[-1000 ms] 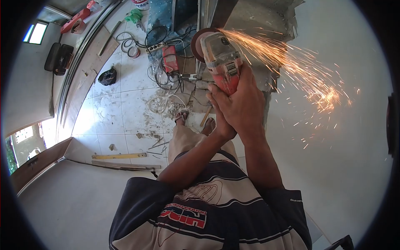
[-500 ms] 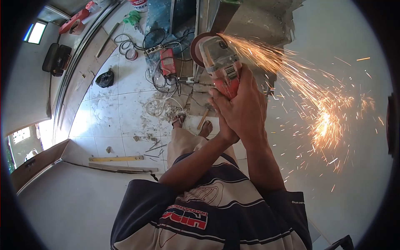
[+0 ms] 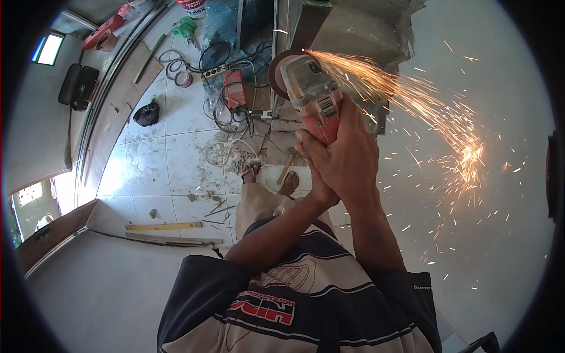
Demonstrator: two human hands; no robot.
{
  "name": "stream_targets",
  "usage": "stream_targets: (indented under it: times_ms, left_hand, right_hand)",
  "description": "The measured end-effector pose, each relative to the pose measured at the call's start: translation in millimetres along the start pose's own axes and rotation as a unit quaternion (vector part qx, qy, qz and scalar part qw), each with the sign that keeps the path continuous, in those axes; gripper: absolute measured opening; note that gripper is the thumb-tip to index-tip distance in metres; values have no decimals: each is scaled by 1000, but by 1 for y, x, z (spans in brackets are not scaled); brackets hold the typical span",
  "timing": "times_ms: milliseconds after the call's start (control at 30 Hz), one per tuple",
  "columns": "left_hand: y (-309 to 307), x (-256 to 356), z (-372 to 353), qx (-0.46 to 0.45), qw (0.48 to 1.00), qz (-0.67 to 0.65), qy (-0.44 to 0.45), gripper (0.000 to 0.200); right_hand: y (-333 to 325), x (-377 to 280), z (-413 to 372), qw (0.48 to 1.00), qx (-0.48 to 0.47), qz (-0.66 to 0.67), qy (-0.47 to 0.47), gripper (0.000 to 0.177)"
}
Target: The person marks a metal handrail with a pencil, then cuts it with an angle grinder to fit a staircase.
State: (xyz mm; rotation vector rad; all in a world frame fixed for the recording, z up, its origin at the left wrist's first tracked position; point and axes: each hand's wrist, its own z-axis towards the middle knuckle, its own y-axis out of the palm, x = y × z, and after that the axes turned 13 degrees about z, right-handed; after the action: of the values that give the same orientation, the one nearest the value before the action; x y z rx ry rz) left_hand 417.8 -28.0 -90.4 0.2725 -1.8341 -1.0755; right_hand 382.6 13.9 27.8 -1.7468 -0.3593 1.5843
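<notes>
The red and grey plastic angle grinder (image 3: pixel 312 94) carries a rust-brown round disc (image 3: pixel 275 73). Orange-yellow sparks (image 3: pixel 429 112) show bright against the pale grey-white wall (image 3: pixel 500 265). The white square-tiled floor (image 3: pixel 170 170) is smeared with grey dust. On it are a yellow straight level (image 3: pixel 165 226), a red boxy tool (image 3: pixel 235 88), a black bag (image 3: pixel 146 113) and a green bundle (image 3: pixel 188 26). The navy jersey (image 3: pixel 353 317) has white stripes and red lettering.

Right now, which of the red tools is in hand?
The grinder, sparking, in the right hand and left hand; the other two lie on the floor.
</notes>
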Motion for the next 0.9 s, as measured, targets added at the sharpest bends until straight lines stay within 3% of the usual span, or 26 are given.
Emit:
stream_targets:
  times_ms: [167,767,900]
  left_hand:
    - [2,-1,1,0,1000,-2,2,98]
    - [14,-11,-1,1,1000,-14,13,98]
    - [14,-14,0,2,1000,-18,17,98]
  right_hand:
    - [-1,4,1,999,13,-5,-32,82]
    - [-14,24,-6,999,9,-35,-1,82]
    - [-9,29,-4,1000,23,-20,-7,73]
